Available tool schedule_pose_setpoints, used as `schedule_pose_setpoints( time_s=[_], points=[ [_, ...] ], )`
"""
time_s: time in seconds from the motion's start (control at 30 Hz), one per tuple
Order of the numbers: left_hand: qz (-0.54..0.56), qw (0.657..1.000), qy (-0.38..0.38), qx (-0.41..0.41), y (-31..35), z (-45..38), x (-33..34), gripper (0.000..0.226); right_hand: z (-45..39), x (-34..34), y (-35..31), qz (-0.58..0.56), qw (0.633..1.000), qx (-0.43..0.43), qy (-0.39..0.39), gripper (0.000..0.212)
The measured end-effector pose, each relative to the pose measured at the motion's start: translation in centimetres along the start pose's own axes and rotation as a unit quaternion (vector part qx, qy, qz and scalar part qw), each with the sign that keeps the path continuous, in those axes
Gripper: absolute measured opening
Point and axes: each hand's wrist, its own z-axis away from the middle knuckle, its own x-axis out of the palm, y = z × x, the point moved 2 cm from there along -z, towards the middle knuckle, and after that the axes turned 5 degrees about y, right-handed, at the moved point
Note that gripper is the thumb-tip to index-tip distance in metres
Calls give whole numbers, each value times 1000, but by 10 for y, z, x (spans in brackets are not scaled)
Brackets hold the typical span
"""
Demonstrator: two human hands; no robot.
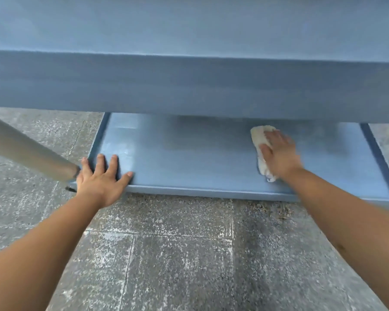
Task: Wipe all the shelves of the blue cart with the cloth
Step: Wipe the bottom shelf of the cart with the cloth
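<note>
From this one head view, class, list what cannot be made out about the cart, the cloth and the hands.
- Lower shelf: its back part is hidden by the upper shelf.
- Upper shelf: its top runs off the frame edges.
- Cloth: partly covered by the right hand, and both are motion-blurred.
- Cart leg: its base is hidden behind the left hand.

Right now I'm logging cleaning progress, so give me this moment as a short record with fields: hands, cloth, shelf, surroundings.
shelf being wiped: lower shelf of the blue cart, under the upper shelf
cloth: cream cloth, flat on the right part of the lower shelf
right hand: right hand presses on the cloth, fingers straight
left hand: left hand rests open on the shelf's front left corner
floor: grey speckled tiles
</note>
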Motion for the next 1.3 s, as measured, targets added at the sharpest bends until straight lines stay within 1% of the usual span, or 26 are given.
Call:
schedule_pose_setpoints(
  time_s=[0.07, 0.13, 0.17, 0.2, 0.3, 0.4, 0.47, 0.53, 0.6, 0.63, 0.7, 0.77, 0.87, 0.93, 1.03, 1.1, 1.17, 1.3],
  points=[
    [10, 1000, 7, -2, 4, 0, 1, 92, 5, 7, -4, 14, 998, 48, 46, 46],
    [10, 1000, 20, -2, 10, 3, 3, 92, 5, 15, -25, 22, 996, 82, 36, 55],
    [10, 1000, 25, 6, 6, 2, 4, 92, 8, 22, -44, 23, 995, 92, 21, 61],
    [9, 999, 31, 5, 6, 3, 6, 93, 9, 29, -62, 19, 997, 78, -1, 66],
    [3, 1000, 23, 15, 3, 1, 7, 97, 23, 56, -144, 4, 997, 11, -80, 78],
    [15, 1000, 13, 18, 8, 1, 3, 96, 47, 86, -221, 15, 986, -48, -161, 78],
    [24, 999, 10, 20, 8, 4, 0, 94, 57, 95, -243, 51, 979, -44, -192, 73],
    [28, 999, 5, 28, 7, 6, -4, 93, 59, 87, -247, 74, 972, -8, -221, 71],
    [38, 999, 1, 33, 5, 7, -9, 93, 58, 78, -249, 68, 964, 13, -255, 71],
    [48, 998, 0, 31, 6, 6, -9, 93, 58, 77, -251, 65, 962, 8, -265, 71],
    [43, 998, 8, 42, 7, 10, -13, 93, 64, 75, -253, 72, 967, -15, -244, 70],
    [33, 999, 6, 40, 4, 8, -12, 94, 66, 81, -252, 108, 972, -70, -197, 70],
    [19, 1000, -18, 17, 7, -7, -9, 101, 63, 91, -242, 115, 970, -161, -143, 70],
    [27, 999, 12, 30, 21, -23, -13, 105, 53, 95, -240, 101, 964, -206, -137, 69],
    [117, 983, 87, 108, 59, -37, -14, 94, 35, 98, -235, 49, 973, -191, -120, 67],
    [92, 982, 99, 129, 74, -35, -4, 88, 23, 98, -228, 48, 976, -192, -92, 64],
    [58, 985, 98, 126, 77, -38, 7, 90, 4, 95, -211, 48, 981, -176, -71, 60],
    [50, 987, 88, 127, 72, -41, 8, 94, -36, 69, -147, 79, 992, -90, -30, 51]
  ],
)
